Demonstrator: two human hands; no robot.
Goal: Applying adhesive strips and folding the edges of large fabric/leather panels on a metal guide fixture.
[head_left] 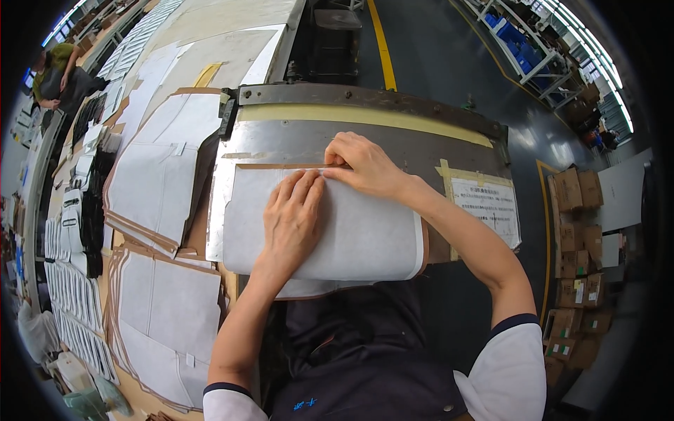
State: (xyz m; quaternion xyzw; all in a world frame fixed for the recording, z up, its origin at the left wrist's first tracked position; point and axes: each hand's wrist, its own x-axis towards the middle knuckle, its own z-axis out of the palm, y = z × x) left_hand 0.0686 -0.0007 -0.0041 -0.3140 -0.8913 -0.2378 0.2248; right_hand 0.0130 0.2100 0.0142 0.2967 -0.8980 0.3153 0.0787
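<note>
A white-backed panel (365, 238) with thin brown edges lies over a metal machine plate (274, 137), its near side curving down over the plate's front edge. My left hand (293, 214) rests on the panel, fingers laid out side by side with their tips at the narrow brown strip (263, 166) along its far edge. Just right of those fingertips, my right hand (361, 165) is closed at the same edge, thumb against the white face and fingers curled over the strip. What lies under the curled fingers is hidden.
Stacks of similar white panels (158, 154) lie on the table at left. A dark metal bar (337, 93) crosses the plate's far side. A taped paper sheet (484, 210) sits at right. Cardboard boxes (579, 242) stand farther right. Another person (60, 74) is at far left.
</note>
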